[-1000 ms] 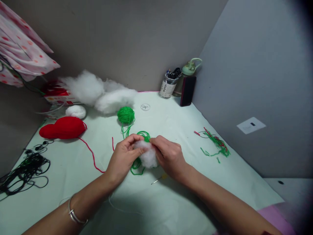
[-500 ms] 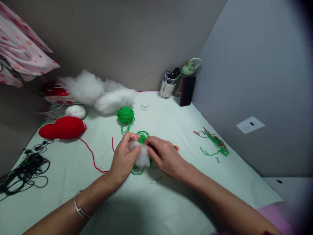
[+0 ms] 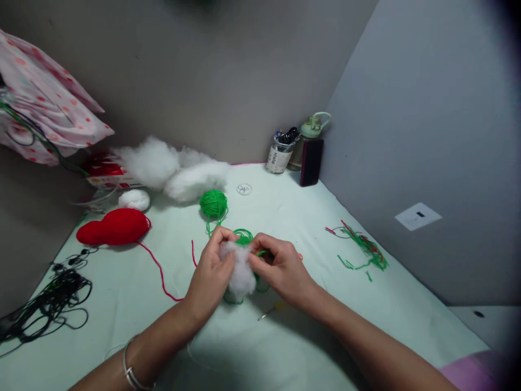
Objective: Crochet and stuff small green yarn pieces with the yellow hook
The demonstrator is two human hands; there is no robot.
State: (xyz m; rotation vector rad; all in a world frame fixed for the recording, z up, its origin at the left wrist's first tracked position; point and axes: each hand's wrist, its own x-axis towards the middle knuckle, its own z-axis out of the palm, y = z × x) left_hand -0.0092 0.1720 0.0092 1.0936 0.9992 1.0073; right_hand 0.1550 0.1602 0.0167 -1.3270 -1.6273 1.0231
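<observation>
And there it was, the white fluff tuft, up between your two hands, nearer you than the green yarn ball and a little to its right! Your left hand had it gripped between thumb and fingers, while your right hand came in from the other side, fingertips pinched at the tuft's edge. Just beyond and beneath them spread the green yarn loops, on the near right of the ball. Closer to you again, the yellow-handled hook lay to the ball's near right, its metal tip angled left.

Out to the left of the ball sat the red yarn skein, one strand trailing towards your left arm, with the white yarn ball just behind it. The big fluff pile rose right behind the green ball and off to its left, and the round clear disc lay flat to its right. Well to the ball's right, what a tangle of green and red scraps!
</observation>
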